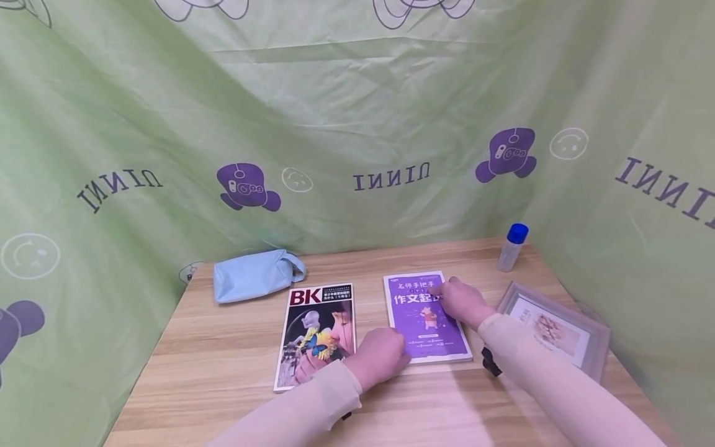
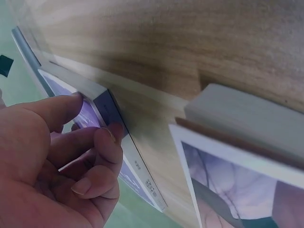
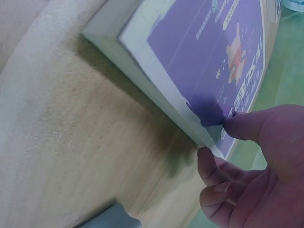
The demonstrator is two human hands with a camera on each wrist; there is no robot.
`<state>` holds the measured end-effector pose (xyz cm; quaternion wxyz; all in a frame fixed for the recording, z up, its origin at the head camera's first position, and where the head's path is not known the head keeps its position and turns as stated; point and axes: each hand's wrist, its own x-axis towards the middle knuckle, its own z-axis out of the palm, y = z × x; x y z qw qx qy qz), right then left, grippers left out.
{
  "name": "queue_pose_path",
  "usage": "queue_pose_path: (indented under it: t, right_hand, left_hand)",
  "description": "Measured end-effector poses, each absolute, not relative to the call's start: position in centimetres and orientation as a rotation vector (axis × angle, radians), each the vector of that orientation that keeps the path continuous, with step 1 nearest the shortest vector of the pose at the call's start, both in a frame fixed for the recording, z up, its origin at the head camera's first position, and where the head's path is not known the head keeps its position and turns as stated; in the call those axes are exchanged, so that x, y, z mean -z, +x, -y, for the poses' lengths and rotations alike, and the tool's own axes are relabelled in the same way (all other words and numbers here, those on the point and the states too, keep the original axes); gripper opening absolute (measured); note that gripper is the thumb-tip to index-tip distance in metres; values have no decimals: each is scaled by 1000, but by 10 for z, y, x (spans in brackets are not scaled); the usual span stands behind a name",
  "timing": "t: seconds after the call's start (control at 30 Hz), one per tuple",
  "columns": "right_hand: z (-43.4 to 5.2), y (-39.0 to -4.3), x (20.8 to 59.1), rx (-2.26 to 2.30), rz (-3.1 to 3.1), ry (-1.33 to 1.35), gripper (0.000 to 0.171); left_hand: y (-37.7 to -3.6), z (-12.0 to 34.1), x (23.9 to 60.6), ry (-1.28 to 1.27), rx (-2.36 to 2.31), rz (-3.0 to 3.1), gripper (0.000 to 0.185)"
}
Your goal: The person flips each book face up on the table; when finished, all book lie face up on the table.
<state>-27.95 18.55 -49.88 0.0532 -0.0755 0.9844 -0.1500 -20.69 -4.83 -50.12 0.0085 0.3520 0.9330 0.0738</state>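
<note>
A purple book lies flat on the wooden table, right of centre. My left hand holds its near left corner. In the left wrist view the left hand has its thumb on the purple book cover and a curled finger against the spine. My right hand is at the book's right edge. The right wrist view shows the right hand with its thumb on the purple book cover and fingers curled at the edge below.
A BK magazine lies just left of the book. At the back left is a light blue pouch, and at the back right a blue-capped bottle. A grey picture frame lies at the right. Green cloth walls surround the table.
</note>
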Motion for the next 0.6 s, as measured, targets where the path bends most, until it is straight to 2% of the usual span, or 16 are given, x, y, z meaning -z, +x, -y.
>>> queue_pose_path:
  t: [0.27,0.47,0.6]
  right_hand:
    - [-184,-273,503,461,-2979,-256,46]
    - [-185,-272,508,417,-3046,-285,49]
    - [-185,-271,512,354,-3133,-339,44]
  left_hand:
    - [-223,56,503,1140,-312,-2840,31]
    - [-232,63,508,1262,-316,-2845,13]
    - [-237,66,510,1285,-285,-2867,20]
